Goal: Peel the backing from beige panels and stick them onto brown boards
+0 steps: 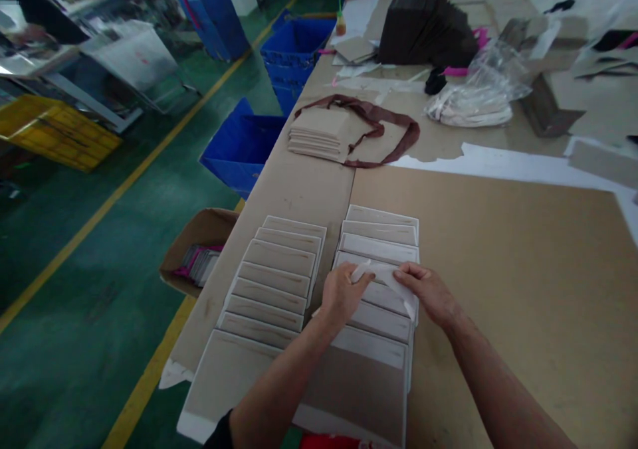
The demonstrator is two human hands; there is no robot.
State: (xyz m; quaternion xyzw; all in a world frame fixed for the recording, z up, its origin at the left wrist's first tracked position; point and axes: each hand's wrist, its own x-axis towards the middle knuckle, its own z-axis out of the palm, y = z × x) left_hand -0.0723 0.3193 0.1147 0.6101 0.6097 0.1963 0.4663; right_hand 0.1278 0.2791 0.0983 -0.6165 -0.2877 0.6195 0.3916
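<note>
Two overlapping rows of grey cards with white borders lie on the cardboard-covered table (498, 250). My left hand (341, 296) and my right hand (428, 293) rest on the right row (381, 236). Both pinch a white paper strip (386, 275) that is lifted off a card in that row. The left row (276, 276) lies untouched beside my left hand.
A stack of grey cards (319, 133) with a brown ribbon (383, 127) sits further back. Beyond are a dark pile (423, 27) and a plastic bag (473, 100). Blue bins (244, 147) and an open carton (199, 250) stand on the green floor at left.
</note>
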